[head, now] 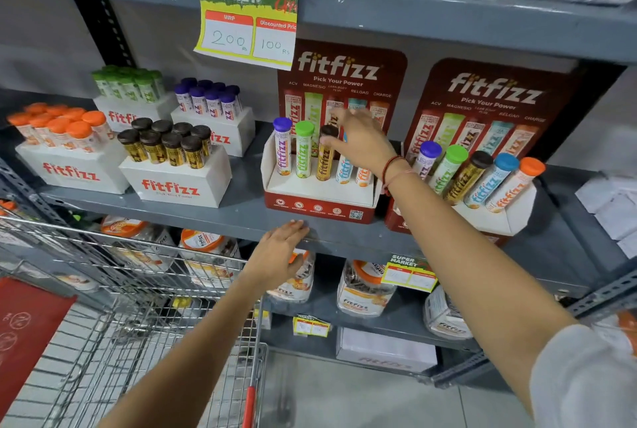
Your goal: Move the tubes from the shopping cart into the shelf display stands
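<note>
Reaching right hand loosely open over blue tube, left hand flat, empty on shelf edge

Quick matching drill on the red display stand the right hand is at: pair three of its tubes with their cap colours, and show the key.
Tubes in the stand, from its left:
1. first tube
2. second tube
3. third tube, at the right hand

Cap colours:
A. dark brown
B. purple
C. green

Pairs: 1-B, 2-C, 3-A
</note>
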### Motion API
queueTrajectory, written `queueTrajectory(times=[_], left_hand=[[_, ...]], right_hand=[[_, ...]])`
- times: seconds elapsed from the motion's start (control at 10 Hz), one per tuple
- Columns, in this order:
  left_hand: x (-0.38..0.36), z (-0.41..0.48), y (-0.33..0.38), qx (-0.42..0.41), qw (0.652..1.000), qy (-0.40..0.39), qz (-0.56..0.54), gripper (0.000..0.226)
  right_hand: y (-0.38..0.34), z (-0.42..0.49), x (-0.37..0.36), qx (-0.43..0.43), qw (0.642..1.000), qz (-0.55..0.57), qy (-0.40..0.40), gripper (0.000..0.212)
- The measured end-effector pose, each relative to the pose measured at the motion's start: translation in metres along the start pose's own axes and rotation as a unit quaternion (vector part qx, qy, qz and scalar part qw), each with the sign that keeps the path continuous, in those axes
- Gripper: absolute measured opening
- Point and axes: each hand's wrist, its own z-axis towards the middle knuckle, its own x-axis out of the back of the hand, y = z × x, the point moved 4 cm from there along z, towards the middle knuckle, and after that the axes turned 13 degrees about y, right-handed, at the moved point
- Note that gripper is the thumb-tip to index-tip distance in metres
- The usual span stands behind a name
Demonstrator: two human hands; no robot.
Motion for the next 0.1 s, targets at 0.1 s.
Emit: queueTrajectory(times=[0.1], left_hand=[[0.0227,0.0156,0.0071,0.034,0.999,0.006,-0.024,0.041]], right_hand=[[0.0100,-0.0181,0.0228,-0.015,0.992,0.038,0.123,0.042]])
